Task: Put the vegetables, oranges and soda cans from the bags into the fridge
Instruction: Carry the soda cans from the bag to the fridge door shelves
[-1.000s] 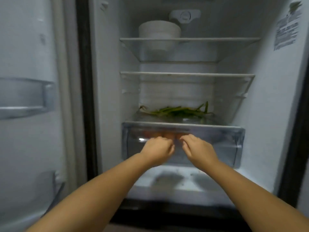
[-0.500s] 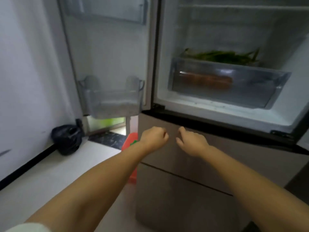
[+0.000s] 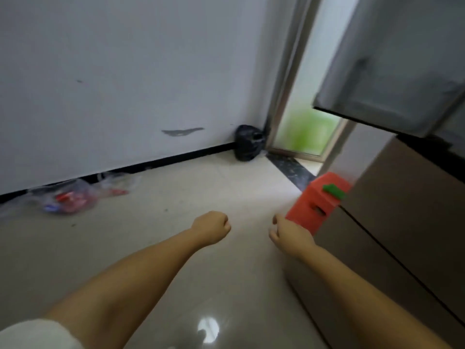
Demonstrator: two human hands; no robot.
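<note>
**Heading to the clear bag for the cans**

Head view: both hands empty. Left hand (image 3: 210,227) clenched in a loose fist, right hand (image 3: 289,234) half curled, grasping nothing. Clear plastic bag (image 3: 68,197) with red soda cans (image 3: 71,199) lies on the floor against the wall's black skirting, well apart from the hands. Fridge door (image 3: 392,66) hangs open, far from the bag. Judgement: crouch close, open the bag mouth first, take cans by the body, not the slack plastic.
</note>
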